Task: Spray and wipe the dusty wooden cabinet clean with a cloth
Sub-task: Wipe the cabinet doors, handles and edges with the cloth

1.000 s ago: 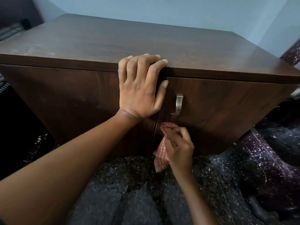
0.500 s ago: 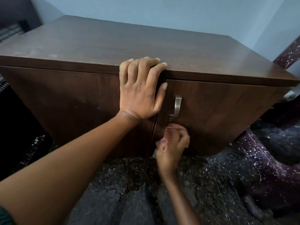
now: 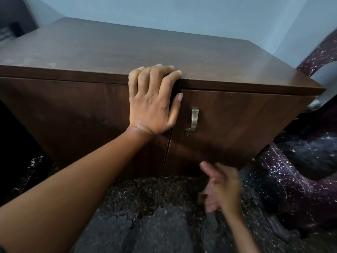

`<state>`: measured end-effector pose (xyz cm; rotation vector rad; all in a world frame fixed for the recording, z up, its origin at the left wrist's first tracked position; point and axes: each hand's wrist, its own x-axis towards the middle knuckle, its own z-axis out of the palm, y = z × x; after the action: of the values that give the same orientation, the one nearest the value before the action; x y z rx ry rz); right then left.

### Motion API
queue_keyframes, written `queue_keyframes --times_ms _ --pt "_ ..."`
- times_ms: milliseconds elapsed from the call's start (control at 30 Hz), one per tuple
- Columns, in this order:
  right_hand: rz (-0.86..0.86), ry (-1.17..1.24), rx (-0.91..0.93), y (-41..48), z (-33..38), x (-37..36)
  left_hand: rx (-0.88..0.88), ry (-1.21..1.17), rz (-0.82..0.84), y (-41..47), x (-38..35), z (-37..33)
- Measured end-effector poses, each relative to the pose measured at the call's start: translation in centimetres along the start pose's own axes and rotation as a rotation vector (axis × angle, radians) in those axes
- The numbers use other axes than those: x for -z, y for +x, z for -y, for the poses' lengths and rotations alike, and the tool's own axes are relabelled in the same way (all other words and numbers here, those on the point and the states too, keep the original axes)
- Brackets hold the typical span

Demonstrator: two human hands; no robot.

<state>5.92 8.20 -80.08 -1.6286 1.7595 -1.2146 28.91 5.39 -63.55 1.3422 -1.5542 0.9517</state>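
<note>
The dark brown wooden cabinet fills the upper half of the view, with pale dust smears on the left of its top. My left hand lies flat on the front where the two doors meet, its fingers hooked over the top edge. My right hand is motion-blurred, low down just below the bottom edge of the right door. A pinkish smear under its curled fingers looks like the red checked cloth, mostly hidden. No spray bottle is in view.
A curved metal handle sits on the right door beside my left thumb. A maroon speckled plastic chair stands close on the right. Rough dark speckled floor runs below the cabinet. A pale blue wall is behind.
My right hand has dropped from just under the door handle to the right door's bottom edge, moving down and right with the cloth. My left hand has stayed on the top edge.
</note>
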Motion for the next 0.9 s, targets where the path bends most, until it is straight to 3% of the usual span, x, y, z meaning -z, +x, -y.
queue_keyframes --times_ms 67,167,267,367,600,767,900 --pt "-0.326 0.231 -0.057 2.1 3.0 4.5 0.001 -0.006 -0.003 0.0 0.0 0.0" --pt "-0.666 0.424 0.009 5.4 6.4 7.5 0.002 -0.011 0.002 0.0 0.0 0.0" --pt "-0.83 0.505 0.13 7.8 9.9 7.3 0.007 -0.006 0.002 -0.1 0.1 0.0" --pt "-0.794 0.388 0.251 8.9 11.9 4.2 0.007 -0.013 -0.006 -0.1 0.1 0.0" --pt "-0.507 0.239 0.451 6.1 12.1 -1.7 0.008 -0.008 -0.01 -0.1 0.1 -0.1" --pt "-0.307 -0.103 0.656 4.3 12.3 -3.5 0.011 -0.005 -0.022 -0.1 0.0 -0.2" --pt "-0.375 -0.301 0.757 7.1 8.9 -1.4 0.014 -0.007 -0.025 0.0 0.0 -0.2"
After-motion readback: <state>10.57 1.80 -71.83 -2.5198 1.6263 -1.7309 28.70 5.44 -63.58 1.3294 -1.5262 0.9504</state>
